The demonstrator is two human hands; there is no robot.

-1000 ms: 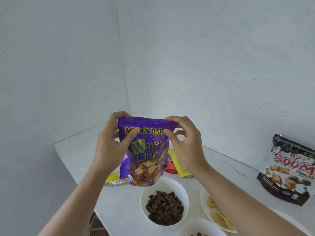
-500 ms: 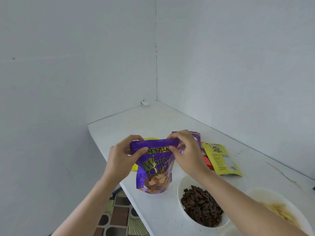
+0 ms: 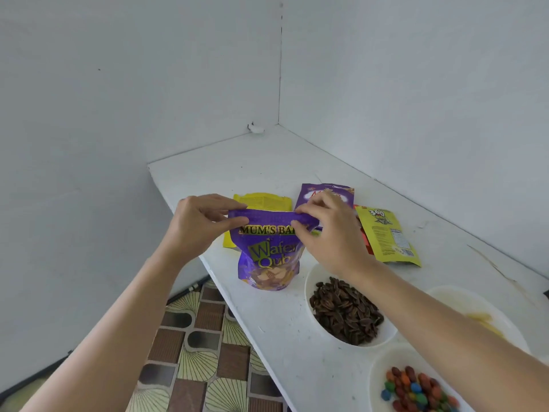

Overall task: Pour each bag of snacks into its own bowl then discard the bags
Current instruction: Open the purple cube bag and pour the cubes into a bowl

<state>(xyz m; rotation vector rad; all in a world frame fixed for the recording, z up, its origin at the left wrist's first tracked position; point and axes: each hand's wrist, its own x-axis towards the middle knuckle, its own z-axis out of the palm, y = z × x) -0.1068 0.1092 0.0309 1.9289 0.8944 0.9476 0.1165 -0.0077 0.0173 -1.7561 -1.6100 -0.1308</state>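
Observation:
A purple wafer cube bag (image 3: 269,257) stands upright near the front edge of the white table (image 3: 285,162). My left hand (image 3: 197,226) pinches the left end of its top seal, and my right hand (image 3: 329,233) pinches the right end. To the right of the bag sit three white bowls: one with dark seeds (image 3: 346,313), one with coloured candies (image 3: 416,388), and one with pale yellow pieces (image 3: 481,316). My right forearm crosses over the bowls.
Behind the held bag lie flat bags: a yellow one (image 3: 263,202), a purple one (image 3: 326,191), and a yellow one with a label (image 3: 389,233) over something red. Walls close the table's far and right sides. Patterned floor tiles (image 3: 202,352) show below the table's left edge.
The view has swung down and left, and the bag came down from mid-air to stand near the table edge. Both hands keep their pinch on the top seal.

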